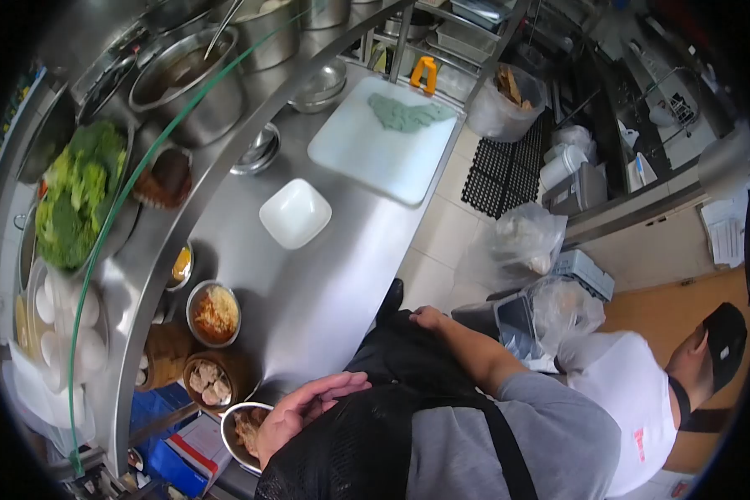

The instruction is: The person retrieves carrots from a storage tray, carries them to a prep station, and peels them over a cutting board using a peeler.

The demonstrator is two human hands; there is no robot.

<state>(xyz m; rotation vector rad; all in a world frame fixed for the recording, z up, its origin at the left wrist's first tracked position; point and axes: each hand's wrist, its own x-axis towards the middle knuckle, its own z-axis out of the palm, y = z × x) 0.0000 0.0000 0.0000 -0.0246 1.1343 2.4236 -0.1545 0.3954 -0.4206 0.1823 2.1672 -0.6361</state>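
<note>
My left hand [308, 408] is at the lower left, palm side up, with its fingers stretched out and nothing visible in them. Beside and partly behind it is a metal bowl [243, 433] of brown food. Against the black apron [400, 342] rests my right hand [429, 317], its fingers curled; what they hold, if anything, is hidden. Nearby on the steel counter [308, 292] stand a bamboo steamer of dumplings [210, 382] and a bowl of orange and pale shreds [215, 313]. Farther along lie an empty white square dish [296, 213] and a white cutting board [367, 158] with a green cloth [404, 112].
A raised steel shelf [162, 275] holds broccoli [79, 196], eggs [67, 325] and a large pot [187, 96]. An orange clamp [423, 73] sits at the board's far edge. A co-worker [621, 392] in white is to my right. Bagged containers [529, 237] stand on the floor.
</note>
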